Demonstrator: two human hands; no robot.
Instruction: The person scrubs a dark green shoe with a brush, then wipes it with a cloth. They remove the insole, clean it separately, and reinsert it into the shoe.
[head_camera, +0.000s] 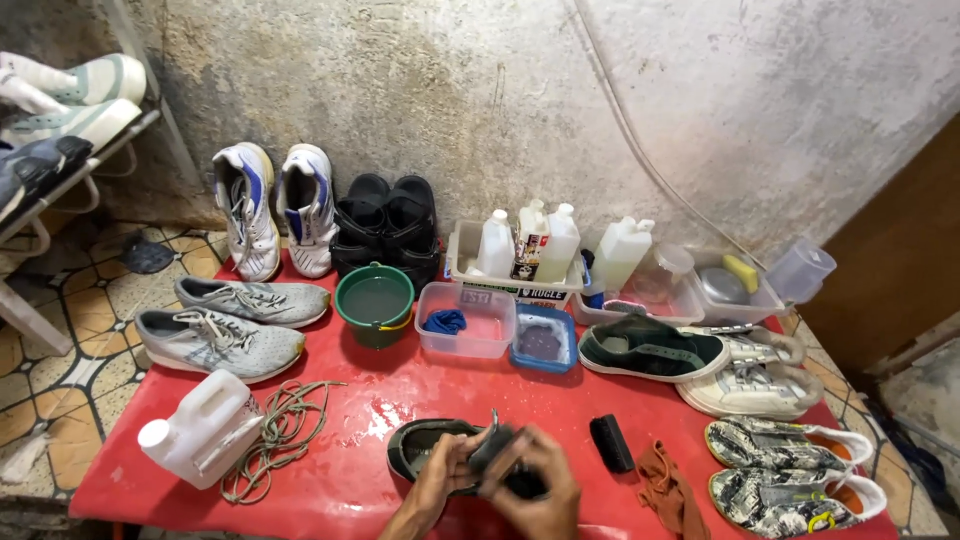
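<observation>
Two hands meet at the near edge of the wet red table (400, 400), over a dark shoe (420, 445) lying on its side. The left hand (440, 478) grips the shoe's rim, fingers curled around it. The right hand (535, 475) presses a dark cloth (490, 450) against the shoe, fingers closed over it. Just right lie a black brush (611, 443) and an orange rag (670, 490); left, loose laces (280, 430) and a white jug (200, 428).

dark shoe (425, 447) | dark green-grey upper, black sole, opening facing up | lying on its sole at the near edge of the wet red surface (400, 395) | toe end being covered by both hands, heel showing left
</observation>
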